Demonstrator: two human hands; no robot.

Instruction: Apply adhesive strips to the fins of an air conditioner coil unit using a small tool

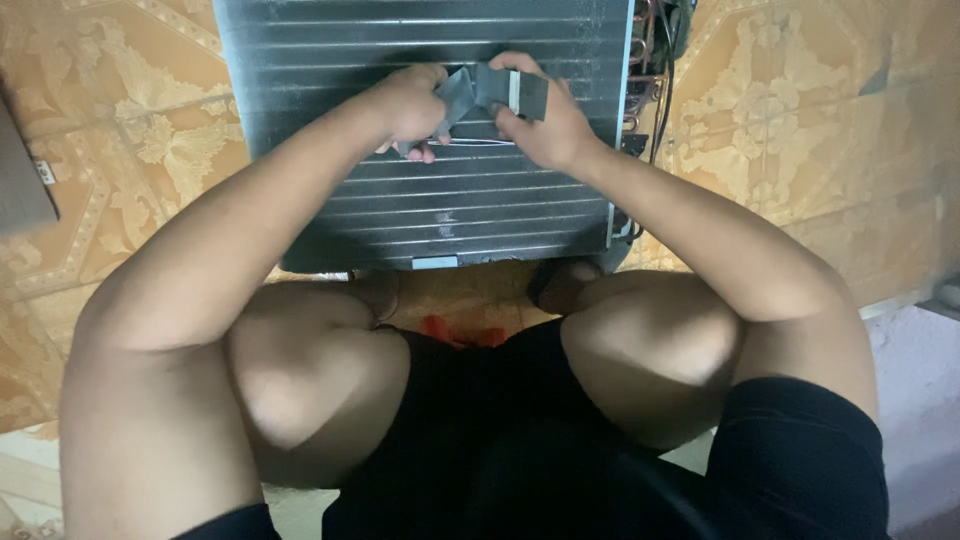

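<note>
A dark finned coil panel (450,215) with thin horizontal lines lies flat on the tiled floor in front of me. Above its middle, both my hands grip one small flat dark-grey tool with a pale stripe (495,90). My left hand (410,105) is closed on the tool's left end. My right hand (540,125) is closed on its right end, fingers wrapped over the top. The tool's underside and its contact with the fins are hidden by my fingers.
Copper tubes and black wires (650,60) run along the panel's right edge. Patterned orange floor tiles (800,130) lie all around. A grey flat object (20,180) is at the far left. My bare knees and black shorts (520,440) fill the foreground.
</note>
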